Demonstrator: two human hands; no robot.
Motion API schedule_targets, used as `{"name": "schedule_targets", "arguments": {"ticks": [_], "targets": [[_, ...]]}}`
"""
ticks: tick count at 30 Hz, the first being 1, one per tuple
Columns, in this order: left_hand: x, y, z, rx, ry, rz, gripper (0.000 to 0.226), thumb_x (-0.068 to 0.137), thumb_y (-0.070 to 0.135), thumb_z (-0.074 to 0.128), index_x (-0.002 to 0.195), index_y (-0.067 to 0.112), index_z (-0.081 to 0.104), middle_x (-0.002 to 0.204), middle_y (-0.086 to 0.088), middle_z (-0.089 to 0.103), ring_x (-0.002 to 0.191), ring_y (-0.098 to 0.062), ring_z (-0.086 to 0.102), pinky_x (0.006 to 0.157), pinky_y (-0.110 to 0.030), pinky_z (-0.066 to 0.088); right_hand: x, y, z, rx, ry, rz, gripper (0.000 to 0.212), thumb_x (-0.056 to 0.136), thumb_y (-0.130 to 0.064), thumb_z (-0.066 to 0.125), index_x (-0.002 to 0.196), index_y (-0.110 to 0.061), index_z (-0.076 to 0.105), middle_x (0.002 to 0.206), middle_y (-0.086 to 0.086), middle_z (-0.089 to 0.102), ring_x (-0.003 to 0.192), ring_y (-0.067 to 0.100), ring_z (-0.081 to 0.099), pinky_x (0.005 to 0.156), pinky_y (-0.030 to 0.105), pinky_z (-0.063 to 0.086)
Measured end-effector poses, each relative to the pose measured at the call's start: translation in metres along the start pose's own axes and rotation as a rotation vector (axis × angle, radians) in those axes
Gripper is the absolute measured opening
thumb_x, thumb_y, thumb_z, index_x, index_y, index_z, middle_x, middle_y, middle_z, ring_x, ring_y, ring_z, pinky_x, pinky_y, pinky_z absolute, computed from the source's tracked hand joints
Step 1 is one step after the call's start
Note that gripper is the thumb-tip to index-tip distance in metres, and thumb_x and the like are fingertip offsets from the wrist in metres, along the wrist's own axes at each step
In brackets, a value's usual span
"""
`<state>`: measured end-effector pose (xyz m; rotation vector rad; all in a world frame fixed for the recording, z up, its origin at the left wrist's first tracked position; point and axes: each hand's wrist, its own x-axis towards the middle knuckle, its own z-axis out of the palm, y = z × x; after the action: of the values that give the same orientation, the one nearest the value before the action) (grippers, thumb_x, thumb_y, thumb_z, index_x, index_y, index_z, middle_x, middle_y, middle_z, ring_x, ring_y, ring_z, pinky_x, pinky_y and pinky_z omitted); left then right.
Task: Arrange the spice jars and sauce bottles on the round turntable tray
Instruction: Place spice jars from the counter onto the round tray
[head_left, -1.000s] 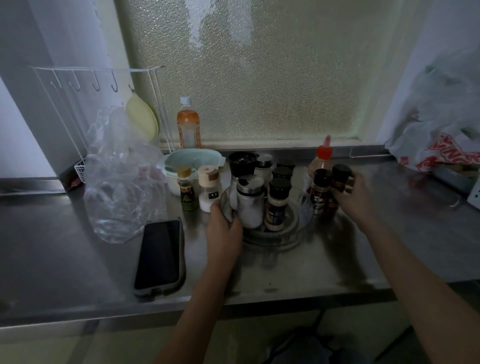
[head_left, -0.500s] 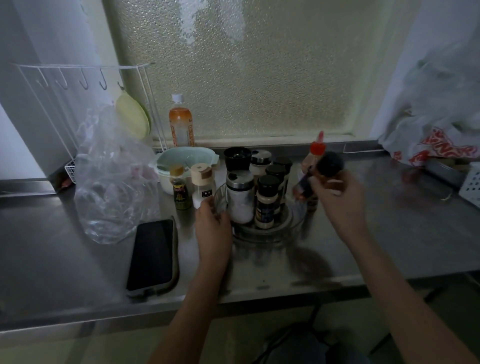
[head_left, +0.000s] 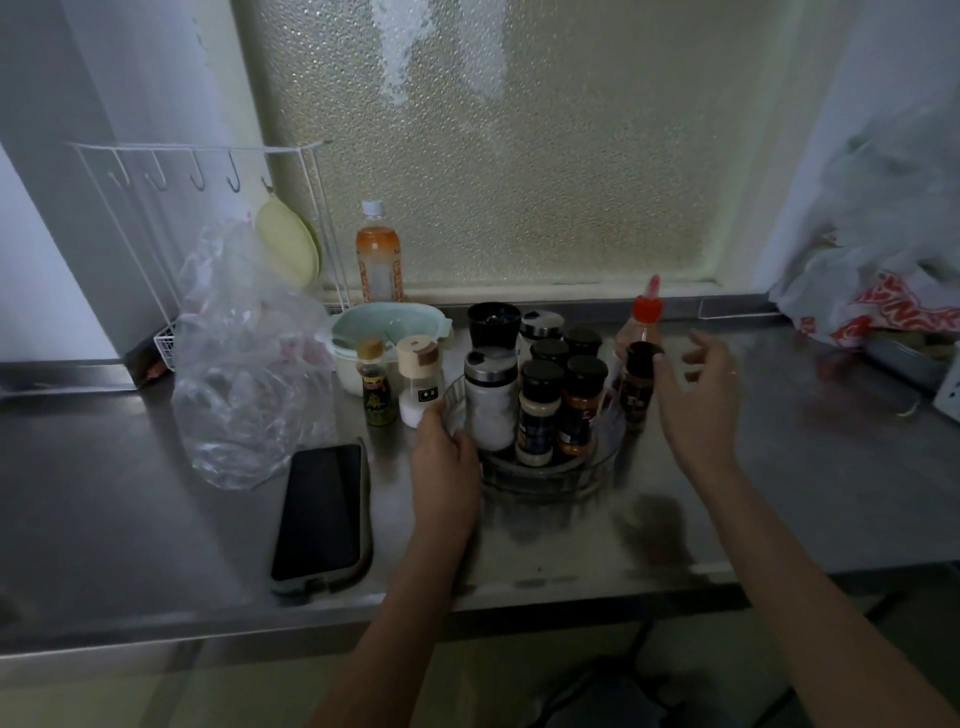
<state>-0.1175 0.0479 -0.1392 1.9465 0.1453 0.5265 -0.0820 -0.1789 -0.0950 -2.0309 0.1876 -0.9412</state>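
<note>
A clear round turntable tray sits on the steel counter and holds several jars: a white salt jar, a black grinder, and dark-capped spice jars, one with orange contents at the front right. My left hand grips the tray's left rim. My right hand hovers open, thumb near the cap of a dark spice jar standing at the tray's right edge. Behind that jar is a red-capped sauce bottle. Left of the tray stand a small dark sauce bottle and a white shaker.
A phone lies at the front left, with a crumpled clear plastic bag behind it. A pale green bowl, an orange drink bottle and a wire rack line the back. Plastic bags fill the right corner.
My right hand lifted a dark-capped spice jar, set it on the tray's front right, and now hangs open beside the other jar. My left hand stayed on the rim.
</note>
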Motion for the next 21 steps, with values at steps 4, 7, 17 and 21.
{"name": "schedule_targets", "arguments": {"ticks": [4,7,17,21], "targets": [[-0.001,-0.001,0.000,0.003,0.053,0.024,0.030,0.090,0.006,0.051,0.120,0.008,0.049,0.130,-0.011,0.040,0.107,-0.022,0.050,0.095,-0.035,0.046,0.021,0.018,0.012,-0.150,-0.286,0.159,0.068,0.081,-0.037,0.068,0.136,-0.010,0.039,0.131,0.015,0.056,0.123,0.039,0.046,0.103,0.051,0.038],[-0.001,0.001,-0.002,-0.035,0.049,-0.011,0.027,0.090,0.013,0.053,0.117,0.010,0.050,0.121,-0.006,0.046,0.102,-0.021,0.054,0.092,-0.039,0.049,0.017,0.020,0.022,-0.107,-0.253,0.158,0.054,0.080,-0.042,0.068,0.120,-0.010,0.051,0.119,0.014,0.062,0.113,0.036,0.054,0.093,0.049,0.046],[-0.001,0.005,0.002,-0.019,-0.057,-0.012,0.052,0.084,0.013,0.055,0.135,0.011,0.041,0.133,-0.013,0.052,0.114,-0.032,0.053,0.099,-0.045,0.044,-0.001,-0.022,-0.008,0.167,0.099,0.008,0.035,0.083,-0.037,0.066,0.108,-0.013,0.060,0.094,-0.002,0.065,0.080,0.011,0.062,0.069,0.019,0.045],[-0.001,0.004,0.002,-0.032,-0.069,-0.005,0.054,0.084,0.014,0.056,0.136,0.013,0.040,0.134,-0.011,0.052,0.119,-0.031,0.051,0.101,-0.048,0.043,-0.008,-0.035,-0.006,0.099,-0.134,-0.065,0.033,0.082,-0.035,0.068,0.107,-0.015,0.061,0.087,-0.007,0.062,0.073,-0.004,0.057,0.067,0.016,0.045]]}}
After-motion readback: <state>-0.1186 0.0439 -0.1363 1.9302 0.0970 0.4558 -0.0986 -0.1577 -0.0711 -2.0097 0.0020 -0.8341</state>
